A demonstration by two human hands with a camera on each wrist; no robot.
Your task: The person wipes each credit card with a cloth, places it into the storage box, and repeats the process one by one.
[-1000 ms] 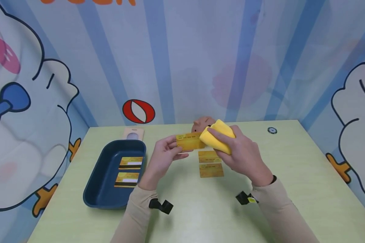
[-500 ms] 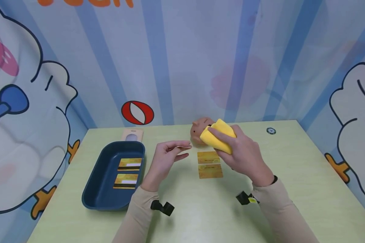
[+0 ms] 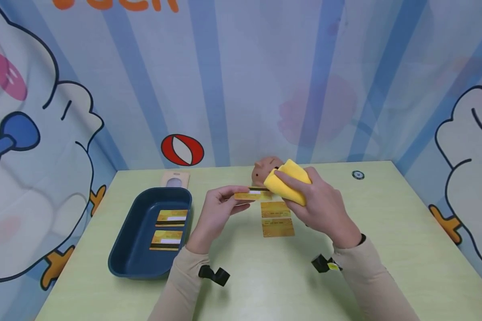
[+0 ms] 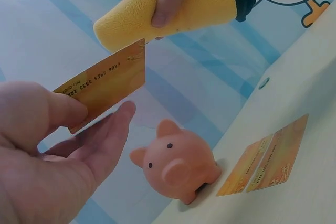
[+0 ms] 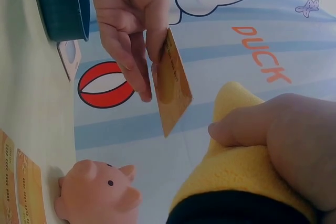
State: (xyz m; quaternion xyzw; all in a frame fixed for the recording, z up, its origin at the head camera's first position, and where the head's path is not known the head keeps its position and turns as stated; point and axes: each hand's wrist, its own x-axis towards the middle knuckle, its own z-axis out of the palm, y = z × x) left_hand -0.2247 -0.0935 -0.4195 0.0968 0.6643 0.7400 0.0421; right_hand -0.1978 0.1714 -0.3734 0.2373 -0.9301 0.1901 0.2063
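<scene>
My left hand pinches a gold bank card by one end, thumb on one face and fingers behind. In the head view the card's striped back faces up, while its numbered front shows in the left wrist view. My right hand grips a bunched yellow cloth with a dark end. In the right wrist view a gap separates the cloth from the card. Below the hands, two more gold cards, an upper one and a lower one, lie number side up on the table.
At left stands a dark blue tray with two cards inside, striped backs up. A pink piggy bank sits behind the table cards. Farther back are a small round disc and a flat beige piece with a round centre.
My left hand has turned the card over: its front showed first, then its thin edge, now its striped back in the head view. The right hand with the cloth has barely moved.
</scene>
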